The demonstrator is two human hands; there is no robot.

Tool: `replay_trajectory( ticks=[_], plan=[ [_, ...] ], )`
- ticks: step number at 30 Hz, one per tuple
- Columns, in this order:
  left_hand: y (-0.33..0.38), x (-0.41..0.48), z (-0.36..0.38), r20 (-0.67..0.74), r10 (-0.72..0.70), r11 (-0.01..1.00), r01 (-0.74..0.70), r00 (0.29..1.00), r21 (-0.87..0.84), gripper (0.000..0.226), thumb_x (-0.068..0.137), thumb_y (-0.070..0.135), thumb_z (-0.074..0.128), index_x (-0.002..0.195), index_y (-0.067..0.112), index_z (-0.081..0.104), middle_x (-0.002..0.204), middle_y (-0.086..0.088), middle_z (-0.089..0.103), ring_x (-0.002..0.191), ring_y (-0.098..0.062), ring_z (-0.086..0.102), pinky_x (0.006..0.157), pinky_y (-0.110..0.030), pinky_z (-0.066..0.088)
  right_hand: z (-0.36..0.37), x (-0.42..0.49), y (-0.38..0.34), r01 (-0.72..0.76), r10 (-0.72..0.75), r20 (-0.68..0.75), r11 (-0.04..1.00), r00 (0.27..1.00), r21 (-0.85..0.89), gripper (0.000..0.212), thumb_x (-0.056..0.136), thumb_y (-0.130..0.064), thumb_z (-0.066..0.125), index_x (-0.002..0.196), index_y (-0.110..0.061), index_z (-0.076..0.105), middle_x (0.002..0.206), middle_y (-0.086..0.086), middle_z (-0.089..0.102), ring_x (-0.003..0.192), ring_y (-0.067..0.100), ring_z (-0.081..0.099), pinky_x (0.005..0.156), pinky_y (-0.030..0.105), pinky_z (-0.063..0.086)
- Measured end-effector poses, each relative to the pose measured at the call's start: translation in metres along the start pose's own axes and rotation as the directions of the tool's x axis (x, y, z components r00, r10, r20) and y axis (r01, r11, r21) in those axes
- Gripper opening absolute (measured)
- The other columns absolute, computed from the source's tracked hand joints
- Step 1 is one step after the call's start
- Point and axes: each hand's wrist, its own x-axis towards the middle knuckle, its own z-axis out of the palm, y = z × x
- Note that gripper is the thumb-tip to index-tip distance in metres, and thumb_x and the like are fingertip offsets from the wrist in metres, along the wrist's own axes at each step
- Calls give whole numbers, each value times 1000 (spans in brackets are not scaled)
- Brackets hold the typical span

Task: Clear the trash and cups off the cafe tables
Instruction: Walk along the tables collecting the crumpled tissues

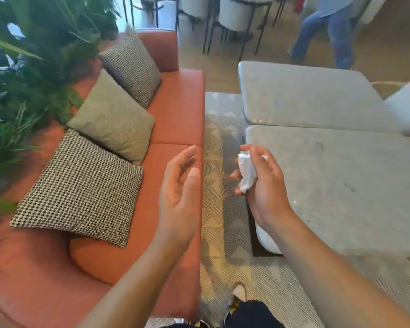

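Note:
My right hand (260, 183) is closed around a crumpled white paper napkin (246, 172), held in the air just left of the near grey stone table (341, 185). My left hand (181, 192) hovers over the edge of the orange sofa, palm turned right, fingers apart and holding nothing. A second grey stone table (303, 95) stands right behind the near one. Both tabletops show no cups or trash in view.
An orange sofa (175, 110) with three cushions (109, 119) runs along the left, backed by green plants (33, 55). A patterned rug (223, 209) fills the narrow gap between sofa and tables. A person in jeans (329, 36) walks at the back right, near chairs (237, 13).

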Motion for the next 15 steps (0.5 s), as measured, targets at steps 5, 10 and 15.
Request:
replay_trajectory(
  ticks=[5, 10, 15],
  plan=[
    [15, -10, 24, 22, 26, 999, -25, 999, -47, 45, 97, 39, 50, 136, 20, 59, 133, 13, 66, 132, -12, 60, 113, -53, 49, -22, -15, -14, 3, -2, -48, 999, 999, 37, 19, 100, -40, 62, 102, -24, 72, 106, 14, 61, 68, 19, 63, 46, 27, 48],
    [25, -31, 26, -71, 50, 998, -53, 996, -46, 38, 98, 36, 51, 134, 27, 61, 134, 13, 67, 133, -19, 60, 111, -63, 47, -29, -25, -21, -14, 13, 52, 1000, 999, 20, 17, 105, -32, 57, 106, -22, 70, 102, 12, 63, 75, 21, 64, 47, 29, 51],
    [39, -72, 4, -318, 71, 997, -68, 945, 20, 41, 98, 35, 50, 136, 23, 61, 138, 7, 65, 135, -20, 59, 112, -62, 47, -11, -39, -13, -82, 81, 315, 997, 946, -10, 21, 95, -44, 64, 105, -28, 73, 110, 13, 61, 78, 19, 68, 49, 29, 55]
  ],
)
